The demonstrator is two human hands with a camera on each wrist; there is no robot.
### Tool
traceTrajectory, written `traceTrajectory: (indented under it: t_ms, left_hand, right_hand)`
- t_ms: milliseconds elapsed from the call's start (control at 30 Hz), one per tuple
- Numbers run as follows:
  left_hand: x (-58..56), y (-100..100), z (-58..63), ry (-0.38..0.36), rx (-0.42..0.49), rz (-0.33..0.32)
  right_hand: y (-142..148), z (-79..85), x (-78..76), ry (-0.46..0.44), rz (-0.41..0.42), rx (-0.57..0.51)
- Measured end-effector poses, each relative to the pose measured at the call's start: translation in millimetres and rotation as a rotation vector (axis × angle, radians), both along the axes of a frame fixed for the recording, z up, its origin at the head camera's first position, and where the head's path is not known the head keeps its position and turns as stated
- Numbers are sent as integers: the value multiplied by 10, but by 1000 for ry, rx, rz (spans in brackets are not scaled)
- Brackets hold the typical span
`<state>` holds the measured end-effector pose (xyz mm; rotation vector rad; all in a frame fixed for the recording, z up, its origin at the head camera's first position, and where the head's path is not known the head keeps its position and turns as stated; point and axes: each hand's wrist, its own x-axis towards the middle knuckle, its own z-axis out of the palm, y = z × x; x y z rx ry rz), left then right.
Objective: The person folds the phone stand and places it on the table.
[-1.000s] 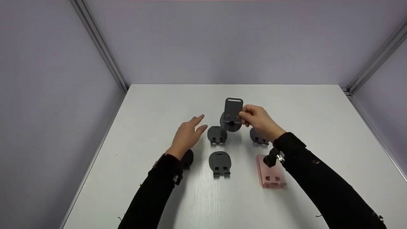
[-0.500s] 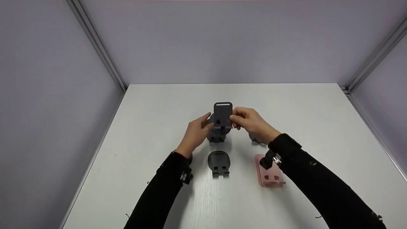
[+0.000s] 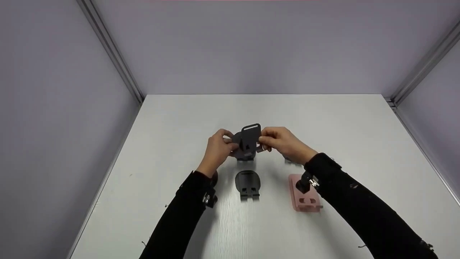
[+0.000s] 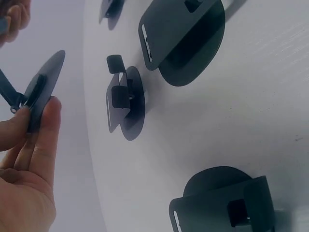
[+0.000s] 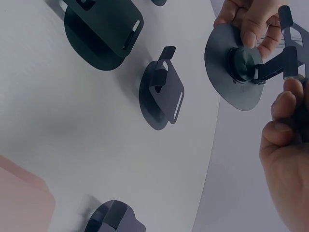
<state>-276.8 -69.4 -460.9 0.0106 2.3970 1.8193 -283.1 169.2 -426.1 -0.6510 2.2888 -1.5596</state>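
Note:
A black folding phone stand [image 3: 250,136] is held up above the table between both hands. My left hand [image 3: 216,149] pinches its round base [image 4: 48,79], thumb on one face and fingers on the other. My right hand [image 3: 285,142] grips the edge of its slotted back plate, beside the lower lip. The right wrist view shows the hinged arm [image 5: 274,66] joining the round base to the plate, which stands folded out from it. In the head view the plate is tilted and covers part of the base.
Another black stand [image 3: 248,183] lies nearer on the white table [image 3: 172,118], and one sits just below the held stand. Two more are partly hidden, one by my left wrist, one [image 3: 293,162] by my right hand. A pink stand [image 3: 305,196] lies under my right forearm.
My right hand has brought the phone stand left and lower. My left hand, first apart with fingers extended, has come to pinch the round base. The plate has turned and tilted.

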Motion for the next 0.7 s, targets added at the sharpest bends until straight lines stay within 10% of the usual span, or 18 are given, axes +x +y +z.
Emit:
traceTrajectory:
  t_ms: [433,700]
  left_hand:
    - [8,-59,-1,147,-106,34]
    - [24,-137,5,372,-372,79]
  right_hand:
    - [13,-32,23,40,1,158]
    - [46,-9,21,87,19,212]
